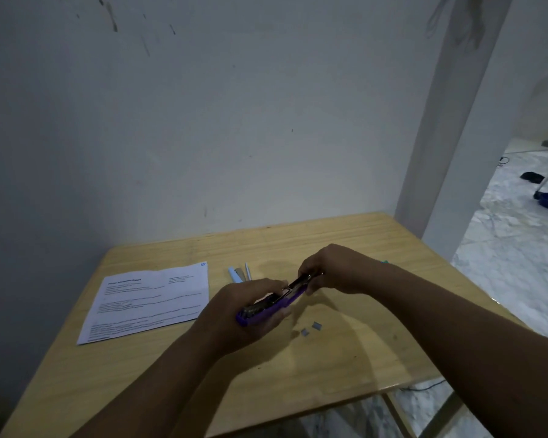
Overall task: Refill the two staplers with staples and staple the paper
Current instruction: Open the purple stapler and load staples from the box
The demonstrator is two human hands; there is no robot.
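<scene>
A purple stapler [276, 304] is held above the wooden table [345, 245], its metal staple channel showing along the top. My left hand [247, 314] grips its near end from below and behind. My right hand [332, 270] pinches the metal part at its far end. A light blue stapler [235, 275] lies open on the table just beyond my left hand, partly hidden by it. A printed paper sheet [149, 300] lies flat to the left. Two small strips of staples [310, 329] lie on the table under my right forearm.
The table stands against a white wall, with a pillar at its far right corner. A small teal thing [385, 262] peeks out behind my right wrist. Marble floor [519, 248] lies beyond the table's right edge.
</scene>
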